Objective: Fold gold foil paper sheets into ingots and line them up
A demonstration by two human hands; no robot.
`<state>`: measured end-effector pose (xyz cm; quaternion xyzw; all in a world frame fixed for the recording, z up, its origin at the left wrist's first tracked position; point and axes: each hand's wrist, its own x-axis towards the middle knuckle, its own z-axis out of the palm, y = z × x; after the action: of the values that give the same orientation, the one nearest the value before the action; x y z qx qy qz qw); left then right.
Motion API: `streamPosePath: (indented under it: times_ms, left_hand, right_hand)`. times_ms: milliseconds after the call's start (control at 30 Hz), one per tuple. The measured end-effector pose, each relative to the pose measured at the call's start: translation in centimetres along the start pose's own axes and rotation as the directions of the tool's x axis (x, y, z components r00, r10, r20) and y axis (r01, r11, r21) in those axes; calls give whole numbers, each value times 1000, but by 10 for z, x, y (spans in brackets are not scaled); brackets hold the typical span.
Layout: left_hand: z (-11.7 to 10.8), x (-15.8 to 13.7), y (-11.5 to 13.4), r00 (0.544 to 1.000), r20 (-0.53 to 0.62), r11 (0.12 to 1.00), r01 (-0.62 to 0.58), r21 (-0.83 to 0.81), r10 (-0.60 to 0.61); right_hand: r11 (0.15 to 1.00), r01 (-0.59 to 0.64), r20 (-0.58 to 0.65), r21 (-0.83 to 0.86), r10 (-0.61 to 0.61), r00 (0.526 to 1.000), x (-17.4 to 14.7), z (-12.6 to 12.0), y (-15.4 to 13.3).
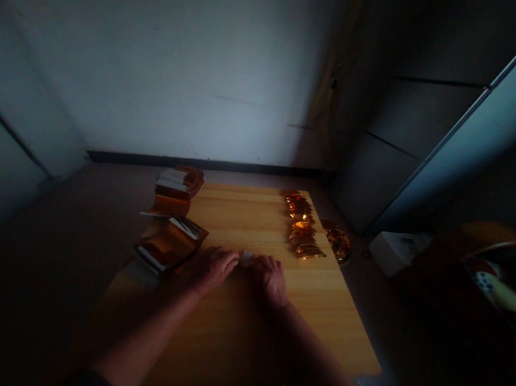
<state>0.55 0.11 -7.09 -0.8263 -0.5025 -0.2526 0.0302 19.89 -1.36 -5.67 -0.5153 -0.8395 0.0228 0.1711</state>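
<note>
Small pale piece: a thin scrap with a whitish surface [246, 258], between the two hands, low over the middle of the table; its exact shape and material are too small to tell.
Left hand: the bare left hand [217, 268] has its fingers curled narrow, holding the scrap's left end.
Right hand: the bare right hand [271, 279] is bent over the scrap's right end, fingers narrow and holding it; the thumb is hard to make out.
Tabletop: a flat, light-brown wooden table [244, 214] with straight edges and fine lengthwise grain.
Near left stack: copper-brown sheets with white edges [172, 246], smooth and bowed, lying near the left hand at the table's left edge.
Far left stack: copper-coloured and whitish sheets [171, 202], gently curved, with curled ends at the far corner.
Right row: shiny, folded copper-orange foil pieces [302, 229], pointed and ridged, overlapping in a line along the right side, catching bright glints.
Beyond the right edge: a glinting heap of copper-coloured foil [338, 242], lower than the tabletop.
Floor at right: a white, box-shaped object [393, 251], well apart from the hands.
Backdrop: a plain, pale, matte wall [184, 73] above a dark, straight skirting strip [154, 160].
</note>
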Motion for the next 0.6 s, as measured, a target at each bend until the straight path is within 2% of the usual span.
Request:
streamPosePath:
  times_ms: [200, 433, 500, 600]
  left_hand:
    - [0, -2, -2, 1000, 2, 999, -14, -47, 14]
    - [-7, 1, 2, 999, 46, 995, -20, -100, 24]
    - [-6, 2, 3, 999, 47, 995, 0, -101, 4]
    - [-3, 3, 2, 998, 41, 991, 42, -124, -37]
  right_hand:
    - [999, 28, 22, -43, -27, 999, 1, 2, -4]
    - [999, 21, -17, 32, -21, 1000, 6, 6, -1]
    - [999, 28, 16, 35, -29, 999, 7, 5, 0]
    - [998, -36, 98, 58, 30, 995, 10, -1, 3]
